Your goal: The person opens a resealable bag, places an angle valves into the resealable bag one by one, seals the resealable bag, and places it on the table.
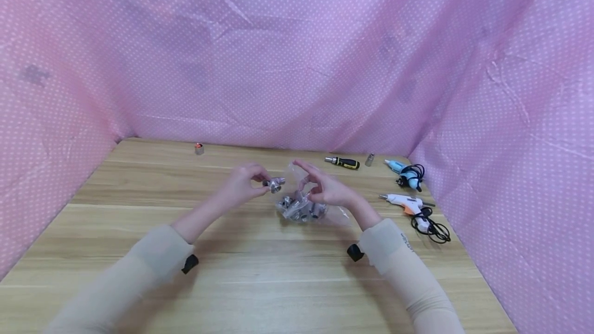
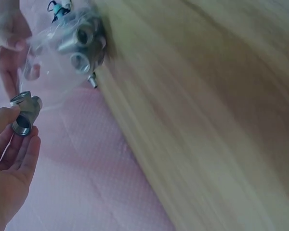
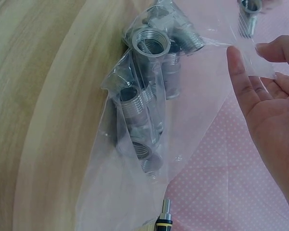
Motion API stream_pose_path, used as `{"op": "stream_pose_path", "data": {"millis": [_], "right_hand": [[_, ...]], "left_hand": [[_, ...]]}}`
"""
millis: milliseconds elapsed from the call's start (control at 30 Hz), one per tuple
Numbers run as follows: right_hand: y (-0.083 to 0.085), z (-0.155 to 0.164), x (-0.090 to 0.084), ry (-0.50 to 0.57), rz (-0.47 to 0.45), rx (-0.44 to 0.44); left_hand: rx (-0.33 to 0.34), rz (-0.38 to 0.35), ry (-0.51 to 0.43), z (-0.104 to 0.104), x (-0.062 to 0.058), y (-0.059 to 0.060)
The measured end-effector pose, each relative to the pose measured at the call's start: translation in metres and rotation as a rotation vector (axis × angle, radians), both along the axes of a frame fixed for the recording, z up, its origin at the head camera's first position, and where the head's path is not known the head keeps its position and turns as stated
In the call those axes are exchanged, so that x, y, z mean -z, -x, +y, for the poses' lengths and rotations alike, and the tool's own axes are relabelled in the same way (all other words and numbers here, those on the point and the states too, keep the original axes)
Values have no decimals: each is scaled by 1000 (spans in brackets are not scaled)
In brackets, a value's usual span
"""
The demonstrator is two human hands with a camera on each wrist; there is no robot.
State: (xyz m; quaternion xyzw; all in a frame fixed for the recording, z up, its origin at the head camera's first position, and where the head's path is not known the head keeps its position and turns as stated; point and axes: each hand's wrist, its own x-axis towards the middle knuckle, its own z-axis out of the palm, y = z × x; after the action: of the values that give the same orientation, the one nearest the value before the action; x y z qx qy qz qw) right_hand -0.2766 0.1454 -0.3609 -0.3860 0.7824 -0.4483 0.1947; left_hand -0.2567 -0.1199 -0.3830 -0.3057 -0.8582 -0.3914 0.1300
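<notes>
On the wooden worktop [image 1: 260,272] ringed by pink cloth, the left hand [image 1: 242,185] pinches a threaded pipe fitting [image 1: 275,184] while the right hand [image 1: 325,189] holds open the clear bag [image 1: 301,207] of fittings, steadying its mouth

Shiny threaded metal fittings [image 3: 143,103], clear glossy plastic bag [image 3: 197,120], matt wood-grain table [image 1: 260,272], pink dotted cloth [image 1: 297,55]

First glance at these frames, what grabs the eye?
At mid-table, the left hand pinches a threaded metal fitting beside a clear plastic bag of similar fittings, whose edge the right hand holds. Two glue guns with coiled cords lie at the right edge of the wooden table.
</notes>
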Motion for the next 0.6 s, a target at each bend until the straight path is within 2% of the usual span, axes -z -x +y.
{"op": "stream_pose_path", "data": {"millis": [333,467,600], "right_hand": [[2,2,4,35,-24,-8],[3,1,4,39,-17,-6],[3,1,4,38,-29,-1]], "left_hand": [[53,97,162,38,21,9],[57,84,139,41,23,10],[30,48,42,34,19,11]]}}
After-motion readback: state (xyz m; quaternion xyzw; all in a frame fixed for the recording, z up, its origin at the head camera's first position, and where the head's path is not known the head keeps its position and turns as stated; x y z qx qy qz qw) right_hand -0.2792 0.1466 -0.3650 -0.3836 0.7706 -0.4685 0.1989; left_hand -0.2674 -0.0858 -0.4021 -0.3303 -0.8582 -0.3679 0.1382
